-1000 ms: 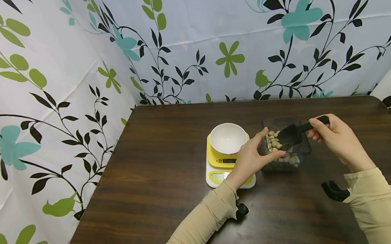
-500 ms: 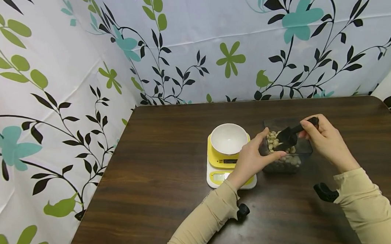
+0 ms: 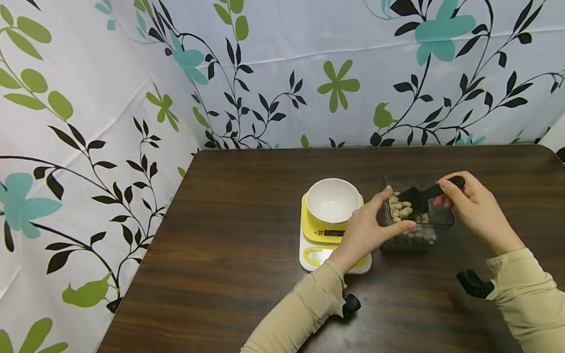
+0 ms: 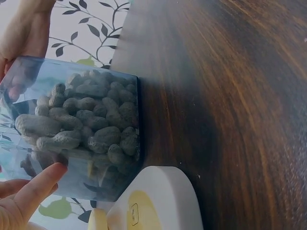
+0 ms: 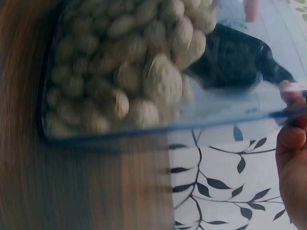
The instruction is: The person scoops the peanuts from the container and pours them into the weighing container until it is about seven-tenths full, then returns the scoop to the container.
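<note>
A clear square container (image 3: pixel 415 246) of unshelled peanuts (image 4: pixel 91 115) stands on the table at the right. My left hand (image 3: pixel 365 228) holds its near-left corner, the thumb along the near wall and the fingers at the left side. With thumb and fingers, my right hand (image 3: pixel 473 205) grips the handle of a black scoop (image 3: pixel 415 199) above the container's right side. The scoop's head is down inside, against the peanuts; in the right wrist view its dark blade (image 5: pixel 230 57) shows through the clear wall beside them.
Left of the container stands a yellow and white kitchen scale (image 3: pixel 310 234) with a white bowl (image 3: pixel 333 200) on top. My left wrist crosses the scale's lower right corner. A leaf-patterned curtain (image 3: pixel 279 64) hangs behind the dark wooden table (image 3: pixel 230 259).
My right hand and the scoop have moved left and slightly down, then a little back to the right; the scoop's head now sits lower among the peanuts. My left hand stays at the container's corner.
</note>
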Available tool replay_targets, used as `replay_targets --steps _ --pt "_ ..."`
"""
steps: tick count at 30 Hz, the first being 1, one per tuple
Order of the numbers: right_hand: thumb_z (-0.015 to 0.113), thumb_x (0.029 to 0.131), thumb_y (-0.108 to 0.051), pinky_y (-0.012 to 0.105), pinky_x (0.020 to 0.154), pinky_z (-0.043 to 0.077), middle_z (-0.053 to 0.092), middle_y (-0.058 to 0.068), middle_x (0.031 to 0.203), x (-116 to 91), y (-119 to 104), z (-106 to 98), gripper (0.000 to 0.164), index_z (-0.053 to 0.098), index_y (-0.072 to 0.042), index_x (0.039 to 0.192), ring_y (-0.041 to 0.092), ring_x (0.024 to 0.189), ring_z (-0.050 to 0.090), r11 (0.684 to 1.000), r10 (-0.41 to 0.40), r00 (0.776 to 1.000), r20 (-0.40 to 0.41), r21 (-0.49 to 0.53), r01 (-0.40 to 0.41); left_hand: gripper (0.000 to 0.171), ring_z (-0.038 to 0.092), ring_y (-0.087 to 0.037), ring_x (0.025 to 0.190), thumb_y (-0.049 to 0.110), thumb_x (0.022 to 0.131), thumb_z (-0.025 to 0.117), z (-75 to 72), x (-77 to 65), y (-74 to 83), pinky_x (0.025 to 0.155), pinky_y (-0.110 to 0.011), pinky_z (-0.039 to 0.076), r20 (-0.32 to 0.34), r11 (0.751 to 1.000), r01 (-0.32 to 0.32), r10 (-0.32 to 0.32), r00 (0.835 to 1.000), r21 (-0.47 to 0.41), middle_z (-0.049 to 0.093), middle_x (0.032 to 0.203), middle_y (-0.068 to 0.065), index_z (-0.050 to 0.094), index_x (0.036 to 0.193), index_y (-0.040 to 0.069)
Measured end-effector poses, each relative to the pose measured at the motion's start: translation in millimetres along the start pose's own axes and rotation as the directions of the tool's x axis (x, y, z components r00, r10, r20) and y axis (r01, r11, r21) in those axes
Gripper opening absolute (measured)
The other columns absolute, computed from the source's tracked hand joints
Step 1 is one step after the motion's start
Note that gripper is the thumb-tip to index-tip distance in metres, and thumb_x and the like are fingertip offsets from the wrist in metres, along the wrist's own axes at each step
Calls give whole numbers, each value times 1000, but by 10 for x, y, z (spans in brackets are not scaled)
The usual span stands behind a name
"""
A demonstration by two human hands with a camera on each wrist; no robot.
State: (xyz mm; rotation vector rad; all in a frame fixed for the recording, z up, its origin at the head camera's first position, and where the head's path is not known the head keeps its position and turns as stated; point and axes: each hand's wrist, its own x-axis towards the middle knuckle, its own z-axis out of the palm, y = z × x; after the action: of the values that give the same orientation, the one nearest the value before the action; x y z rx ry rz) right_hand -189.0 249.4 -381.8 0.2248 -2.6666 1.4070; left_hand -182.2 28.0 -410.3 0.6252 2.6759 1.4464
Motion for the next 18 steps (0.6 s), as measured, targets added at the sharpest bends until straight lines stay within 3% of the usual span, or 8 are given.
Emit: replay_targets --steps 7,15,18 --pt "43 98 -34 26 57 34 63 -21 70 35 3 56 22 48 -13 98 6 69 50 980 87 996 -24 181 -81 79 42 -10 133 52 81 66 -9 6 -6 102 -30 43 4 1000 8 -8 1000 11 36 148 13 30 146 28" --pt "40 99 -36 28 56 29 63 -22 72 -4 -14 77 21 48 -18 106 11 67 41 988 71 997 -15 137 -68 79 46 -13 130 53 81 65 -19 12 10 100 -30 45 1 999 3 -3 1000 50 39 147 8 29 147 28" --pt "39 100 -33 26 57 32 63 -21 72 -10 -15 72 17 48 -21 107 10 68 43 989 45 999 -14 141 -43 79 46 -13 130 52 81 65 -18 9 0 99 -29 45 0 999 -1 1 1000 51 38 148 8 29 147 29"
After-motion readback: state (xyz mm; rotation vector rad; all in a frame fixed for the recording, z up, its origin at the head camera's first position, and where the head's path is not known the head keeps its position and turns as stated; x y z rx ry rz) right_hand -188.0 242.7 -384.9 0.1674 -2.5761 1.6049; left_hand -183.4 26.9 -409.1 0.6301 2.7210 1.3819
